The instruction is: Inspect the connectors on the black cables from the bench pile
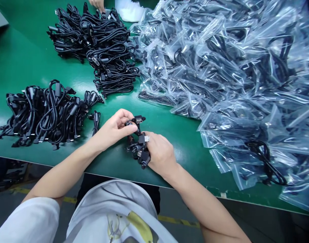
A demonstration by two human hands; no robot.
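Over the front part of the green table, my right hand (161,152) is wrapped round a bunch of black cables (139,145) with several plug ends sticking out. My left hand (119,126) pinches a cable at the far side of that bunch, its thumb beside a black connector (138,119). Parts of the bunch are hidden under my fingers. A single small bundled cable (95,121) lies just left of my left hand. Farther left is a pile of bundled black cables (48,114) with connectors toward the front edge.
A larger cable pile (101,47) lies at the back, where another person's hand (98,4) touches it. Clear bags with cables inside (220,67) heap up on the right, with one unbagged cable (265,162) on top. The green table (22,60) ends close to my body.
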